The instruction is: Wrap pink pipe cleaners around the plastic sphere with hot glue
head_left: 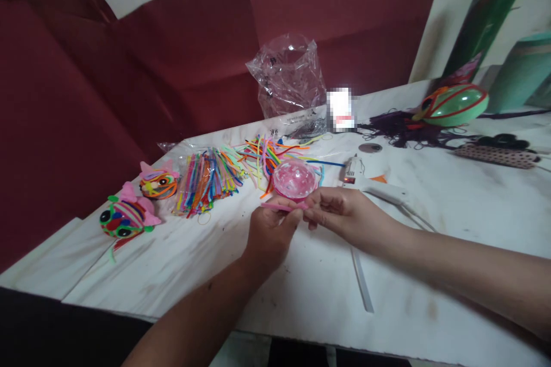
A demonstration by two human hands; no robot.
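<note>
From the head view we look down on a pale, marbled table (408,292), with our two bare hands meeting near its middle. Our left hand (270,235) has its thumb and fingers closed on a thin pink strip (279,206), while our right hand (338,212) pinches the right end of the same strip, fingertips together. The strip lies on the near side of a round pink bowl (295,179) — whether the two touch, we cannot tell. Behind and to the left of the bowl we see loose, many-coloured fuzzy sticks (262,155), and further left a thick bundle (210,180) of them, partly in clear plastic. Left of the bundle sit two fish toys (129,215), both with pink fins and big black eyes. A crumpled clear bag (288,80) stands behind the sticks, against a dark red sheet (185,57). Right of the bowl we have a white glue gun (385,190) lying on the table, with an orange scrap (379,178) just beside it and a flat grey disc (370,148) behind. Further off on the right — well apart from our hands — lie a green egg-shaped toy (460,104) and a dotted case (495,155). Below our right hand, a narrow grey strip (362,284) rests on the table.
</note>
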